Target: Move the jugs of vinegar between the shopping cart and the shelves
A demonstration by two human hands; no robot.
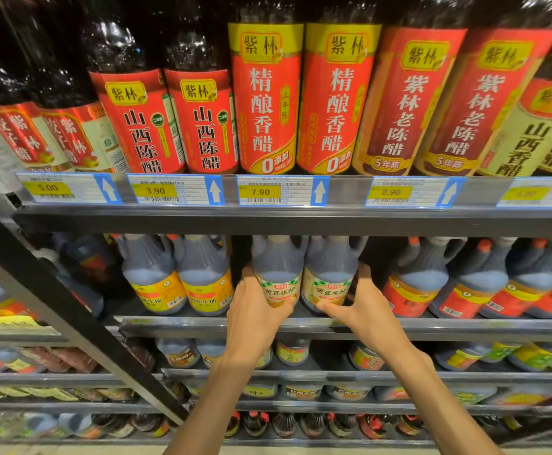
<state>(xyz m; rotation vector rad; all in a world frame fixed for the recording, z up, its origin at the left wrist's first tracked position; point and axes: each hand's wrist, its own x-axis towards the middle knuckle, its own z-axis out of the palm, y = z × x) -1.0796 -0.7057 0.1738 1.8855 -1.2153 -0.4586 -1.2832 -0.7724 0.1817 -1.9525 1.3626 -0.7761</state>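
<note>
So both hands are on the second shelf down right now. The left hand [255,310] is wrapped around the lower body of a dark-liquid plastic jug with a cream-and-green checked label [278,274], fingers curled around the front of the label. The right hand [358,303] is on the matching twin jug with the same cream label [329,274] just beside it, thumb stretched across the bottom front and the other fingers reaching round the far side. Both jugs stand upright, touching each other, bases on the grey metal shelf [465,326].

Progress-wise, hard to call. The shopping cart isn't in view at all, so I can't tell how many jugs are in it. My guess is these two are either just being set in place or just about to be lifted, and the picture alone doesn't settle which. On each side of the pair sit the yellow-labelled dark jugs [182,280] and the red-labelled dark jugs with orange caps [432,284], with a dark gap either side of the pair, so the row looks mostly stocked. Above, tall bottles with red labels [264,100] stand untouched over the blue-edged price tags [281,191].
</note>
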